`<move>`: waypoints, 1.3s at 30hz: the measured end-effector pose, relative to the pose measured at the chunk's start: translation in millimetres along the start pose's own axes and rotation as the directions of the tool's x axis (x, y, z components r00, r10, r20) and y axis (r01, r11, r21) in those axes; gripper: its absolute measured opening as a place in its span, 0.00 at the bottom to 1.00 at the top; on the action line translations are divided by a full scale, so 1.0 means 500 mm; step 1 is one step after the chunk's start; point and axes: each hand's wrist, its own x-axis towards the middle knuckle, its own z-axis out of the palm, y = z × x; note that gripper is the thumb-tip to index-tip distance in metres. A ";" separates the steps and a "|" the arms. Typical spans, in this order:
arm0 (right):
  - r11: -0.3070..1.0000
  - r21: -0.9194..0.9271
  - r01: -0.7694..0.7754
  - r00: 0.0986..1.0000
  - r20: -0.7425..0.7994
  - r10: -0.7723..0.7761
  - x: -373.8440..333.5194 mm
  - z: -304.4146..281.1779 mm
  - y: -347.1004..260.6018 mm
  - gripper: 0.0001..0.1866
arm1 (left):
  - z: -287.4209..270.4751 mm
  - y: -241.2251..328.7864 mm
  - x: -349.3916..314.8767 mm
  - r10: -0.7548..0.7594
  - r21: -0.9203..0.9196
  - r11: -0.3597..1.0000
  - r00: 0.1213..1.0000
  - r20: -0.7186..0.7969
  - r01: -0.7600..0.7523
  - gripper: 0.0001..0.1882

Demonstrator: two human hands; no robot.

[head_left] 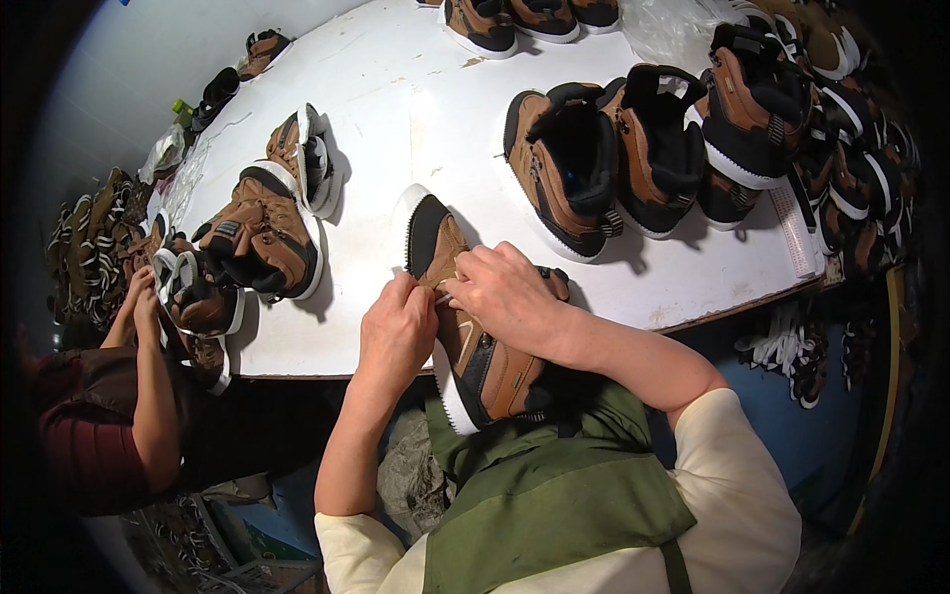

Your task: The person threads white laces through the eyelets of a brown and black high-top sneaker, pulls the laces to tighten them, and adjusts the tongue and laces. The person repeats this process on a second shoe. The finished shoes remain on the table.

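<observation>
A brown and black ankle boot point(498, 381) with a white sole tilts over the table's near edge in front of me, toe pointing away. My left hand point(394, 327) is closed in a pinch beside the boot's front opening. Something small and pale shows at its fingertips, too small to name. Across the boot's upper lies my right hand point(510, 300), fingers curled and gripping near the lace eyelets. It hides part of the opening. On the right, two similar boots, a left one point(564, 168) and a middle one point(658, 148), stand upright.
The white table point(396, 129) carries more boots: a pair point(262, 233) at left, several at the far edge point(480, 25) and a stack point(757, 109) at right. Clear plastic point(678, 30) lies behind. A co-worker's hands point(142, 297) are at far left, near piled shoe parts point(89, 243).
</observation>
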 end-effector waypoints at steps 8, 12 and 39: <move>1.000 -0.025 0.007 1.000 0.005 -0.007 -0.001 0.004 0.002 0.08 | -0.002 -0.001 0.001 0.031 0.014 0.999 0.999 -0.023 -0.031 0.05; 0.996 0.082 -0.035 0.998 -0.047 0.039 0.000 -0.002 0.011 0.10 | -0.011 -0.002 -0.006 -0.017 -0.110 0.994 0.990 -0.138 0.002 0.08; 0.406 0.741 -0.534 0.742 0.181 0.645 -0.173 -0.080 -0.034 0.10 | -0.024 0.030 -0.071 -0.593 -0.662 0.592 0.805 0.029 0.460 0.16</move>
